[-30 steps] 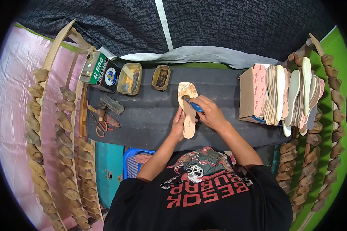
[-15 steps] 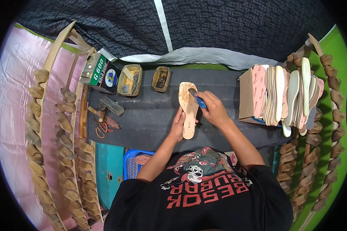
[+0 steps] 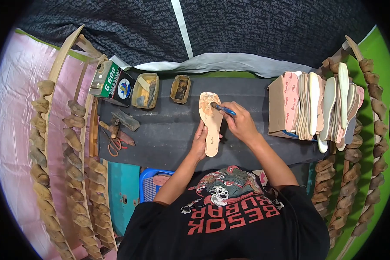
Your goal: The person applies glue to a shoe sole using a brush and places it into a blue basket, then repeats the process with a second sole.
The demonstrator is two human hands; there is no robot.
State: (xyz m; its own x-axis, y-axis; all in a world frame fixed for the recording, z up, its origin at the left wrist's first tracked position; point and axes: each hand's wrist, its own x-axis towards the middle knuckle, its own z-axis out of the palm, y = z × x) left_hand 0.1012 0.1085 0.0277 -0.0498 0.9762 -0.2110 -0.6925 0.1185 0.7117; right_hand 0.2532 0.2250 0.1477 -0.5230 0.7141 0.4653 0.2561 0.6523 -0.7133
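Note:
My left hand (image 3: 200, 142) is closed around the narrow lower part of a tan shoe insole (image 3: 212, 138), holding it above the dark table with its wide end pointing away from me. In my right hand (image 3: 239, 123) is a brush with a blue handle (image 3: 228, 111), gripped between the fingers. The brush's dark tip touches the upper part of the insole. A brownish, wet-looking patch covers much of that wide end. Part of my left fingers is hidden behind the insole.
A glue can (image 3: 112, 83) and two yellowish tubs (image 3: 145, 90) stand at the back left. Scissors (image 3: 113, 145) and a hammer (image 3: 110, 128) lie nearer. At right, a cardboard box (image 3: 278, 110) holds many insoles (image 3: 313, 106). Racks of wooden shoe lasts (image 3: 40, 175) flank both sides.
The brush has shifted slightly left and nearer to me over the insole, and its handle now lies flatter, pointing right. My left hand keeps its hold almost unmoved.

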